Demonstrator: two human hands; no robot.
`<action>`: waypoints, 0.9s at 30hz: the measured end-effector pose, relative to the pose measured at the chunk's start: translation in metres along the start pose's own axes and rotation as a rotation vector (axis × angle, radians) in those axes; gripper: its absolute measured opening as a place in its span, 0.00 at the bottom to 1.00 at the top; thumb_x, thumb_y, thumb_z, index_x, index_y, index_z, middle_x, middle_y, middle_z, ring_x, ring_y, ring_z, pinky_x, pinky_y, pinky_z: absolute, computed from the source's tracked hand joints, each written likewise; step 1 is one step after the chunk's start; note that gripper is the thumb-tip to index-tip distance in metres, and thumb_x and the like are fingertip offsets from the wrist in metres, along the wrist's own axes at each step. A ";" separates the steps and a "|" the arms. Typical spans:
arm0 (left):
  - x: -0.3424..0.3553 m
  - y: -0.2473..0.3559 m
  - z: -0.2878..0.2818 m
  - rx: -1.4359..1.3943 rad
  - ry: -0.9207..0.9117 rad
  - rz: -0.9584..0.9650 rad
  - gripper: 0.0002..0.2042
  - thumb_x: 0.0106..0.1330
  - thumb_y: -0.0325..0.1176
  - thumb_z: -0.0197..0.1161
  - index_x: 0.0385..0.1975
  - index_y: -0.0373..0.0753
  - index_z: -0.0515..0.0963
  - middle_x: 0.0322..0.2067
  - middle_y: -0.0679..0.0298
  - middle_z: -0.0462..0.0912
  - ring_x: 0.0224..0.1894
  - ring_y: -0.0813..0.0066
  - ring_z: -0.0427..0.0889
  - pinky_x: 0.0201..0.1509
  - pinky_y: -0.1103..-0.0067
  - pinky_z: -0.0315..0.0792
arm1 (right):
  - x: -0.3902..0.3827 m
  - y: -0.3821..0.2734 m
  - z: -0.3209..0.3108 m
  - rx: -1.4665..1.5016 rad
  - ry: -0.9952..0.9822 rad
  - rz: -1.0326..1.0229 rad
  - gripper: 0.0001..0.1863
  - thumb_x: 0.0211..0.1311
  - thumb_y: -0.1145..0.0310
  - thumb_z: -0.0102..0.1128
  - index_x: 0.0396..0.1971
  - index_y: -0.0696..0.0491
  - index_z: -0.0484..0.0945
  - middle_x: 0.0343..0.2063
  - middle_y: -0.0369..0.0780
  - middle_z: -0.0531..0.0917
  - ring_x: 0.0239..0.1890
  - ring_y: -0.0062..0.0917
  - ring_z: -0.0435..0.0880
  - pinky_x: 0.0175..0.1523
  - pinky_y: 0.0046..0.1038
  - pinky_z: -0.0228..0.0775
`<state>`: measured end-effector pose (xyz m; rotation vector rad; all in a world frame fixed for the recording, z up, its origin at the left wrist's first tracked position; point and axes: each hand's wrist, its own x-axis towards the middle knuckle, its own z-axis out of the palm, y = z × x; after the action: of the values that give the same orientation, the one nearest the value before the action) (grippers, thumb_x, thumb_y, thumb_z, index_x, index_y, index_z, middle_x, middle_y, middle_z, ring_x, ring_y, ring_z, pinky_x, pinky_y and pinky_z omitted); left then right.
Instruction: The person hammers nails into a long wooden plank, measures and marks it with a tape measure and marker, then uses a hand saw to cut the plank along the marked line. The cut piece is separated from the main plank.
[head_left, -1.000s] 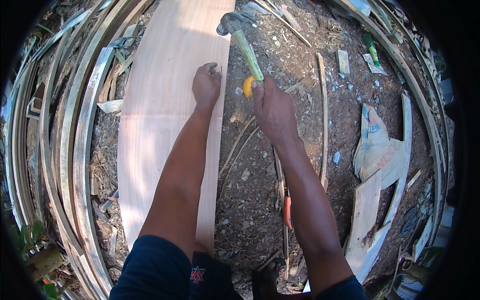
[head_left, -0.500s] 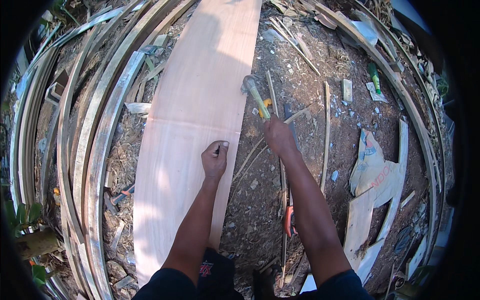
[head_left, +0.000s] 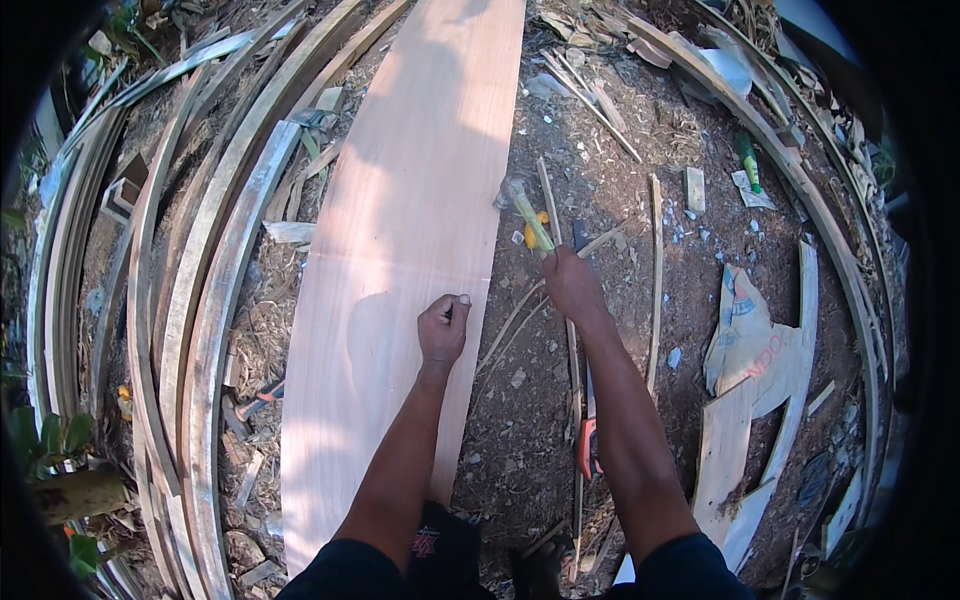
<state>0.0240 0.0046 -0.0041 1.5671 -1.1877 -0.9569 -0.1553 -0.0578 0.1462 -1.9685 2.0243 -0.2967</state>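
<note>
On debris-strewn dirt (head_left: pixel 520 430), a long plywood sheet (head_left: pixel 400 200) lies flat, probably for steadiness. The left hand (head_left: pixel 442 330) is curled near its right edge, any contents unclear; beside that edge, the right hand (head_left: pixel 575 285) wraps its fingers round the hammer (head_left: pixel 533 218) low, presumably for leverage

Clock positions are taken from the view's centre. Hands, two: left hand (head_left: pixel 442 332) near centre towards 8 o'clock, right hand (head_left: pixel 575 285) at 3. Hammers, two: pale-handled hammer (head_left: pixel 533 220) at 1, orange-and-black hammer (head_left: pixel 264 395) at 8. One each: wide board (head_left: pixel 390 225), running 12 to 7; orange-handled saw (head_left: pixel 585 446) at 5; green bottle (head_left: pixel 746 158) at 2; torn sack (head_left: pixel 745 335) at 3. Long planks (head_left: pixel 240 240), 8 to 11: several, overlapping, exact count undeterminable.
</note>
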 end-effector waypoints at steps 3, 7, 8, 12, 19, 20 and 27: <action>-0.001 -0.005 0.001 -0.049 0.004 0.031 0.15 0.72 0.36 0.58 0.27 0.31 0.80 0.21 0.66 0.79 0.28 0.86 0.72 0.34 0.83 0.69 | 0.001 0.006 -0.012 0.281 0.207 -0.078 0.15 0.74 0.61 0.45 0.39 0.60 0.69 0.24 0.53 0.80 0.28 0.53 0.80 0.35 0.47 0.70; 0.001 -0.009 0.008 -0.173 0.070 0.094 0.18 0.70 0.38 0.60 0.21 0.32 0.75 0.15 0.67 0.69 0.21 0.84 0.64 0.26 0.79 0.62 | -0.002 -0.006 -0.010 0.785 0.511 -0.161 0.17 0.74 0.59 0.44 0.39 0.59 0.69 0.23 0.53 0.80 0.28 0.52 0.80 0.36 0.46 0.70; 0.002 -0.008 0.010 -0.206 0.094 0.120 0.19 0.69 0.39 0.60 0.18 0.33 0.72 0.12 0.67 0.64 0.18 0.82 0.60 0.22 0.77 0.59 | -0.004 -0.010 -0.006 0.816 0.549 -0.176 0.17 0.74 0.58 0.45 0.39 0.60 0.69 0.23 0.53 0.79 0.27 0.51 0.80 0.35 0.44 0.71; 0.003 -0.005 0.010 -0.166 0.117 0.121 0.19 0.69 0.39 0.61 0.18 0.33 0.72 0.12 0.65 0.64 0.18 0.82 0.61 0.22 0.77 0.60 | -0.004 -0.003 0.005 0.114 0.051 0.084 0.15 0.71 0.61 0.46 0.40 0.60 0.69 0.29 0.59 0.81 0.36 0.57 0.82 0.44 0.53 0.71; 0.002 -0.010 0.010 -0.073 0.089 0.109 0.18 0.68 0.39 0.61 0.19 0.34 0.74 0.13 0.60 0.69 0.17 0.77 0.64 0.22 0.74 0.62 | -0.006 0.025 0.021 0.427 0.391 -0.037 0.15 0.74 0.62 0.44 0.47 0.59 0.68 0.27 0.57 0.81 0.34 0.56 0.82 0.37 0.51 0.72; 0.003 -0.010 0.009 -0.045 0.086 0.076 0.18 0.68 0.40 0.60 0.19 0.34 0.75 0.14 0.60 0.70 0.17 0.76 0.65 0.22 0.74 0.62 | -0.007 0.023 0.027 0.365 0.362 -0.001 0.14 0.74 0.62 0.44 0.44 0.58 0.68 0.26 0.56 0.81 0.32 0.56 0.81 0.35 0.51 0.70; 0.005 -0.003 0.008 -0.005 0.109 0.049 0.18 0.66 0.44 0.62 0.23 0.34 0.79 0.12 0.59 0.70 0.16 0.77 0.66 0.24 0.74 0.63 | -0.012 0.011 0.054 0.156 -0.021 0.037 0.18 0.72 0.57 0.44 0.45 0.58 0.67 0.33 0.60 0.81 0.39 0.58 0.81 0.46 0.55 0.69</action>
<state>0.0186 -0.0013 -0.0092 1.5590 -1.1409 -0.8324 -0.1465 -0.0419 0.0922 -1.8303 1.9592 -0.4108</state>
